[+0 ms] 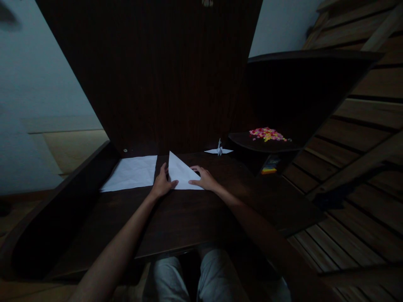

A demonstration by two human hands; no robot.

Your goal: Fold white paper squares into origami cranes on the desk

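A white sheet of paper folded into a triangle (181, 173) is between my hands on the dark desk, its tall point at the upper left. My left hand (163, 182) is at its left edge, thumb on the lower left corner and fingers along the side. At the right corner, my right hand (204, 179) holds the paper with the thumb in front and curled fingers behind the slanted edge. Left of the hands lies a flat, creased stack of white paper (130, 173). Behind my right hand stands a white paper crane (219, 150) with spread wings.
A raised corner shelf (245, 139) on the right bears a heap of small pink, red and yellow pieces (267, 134). Beneath it is a yellow-edged item (269, 170). A dark panel (151, 84) rises behind the desk (176, 222). Wooden slats (362, 138) stand at the right.
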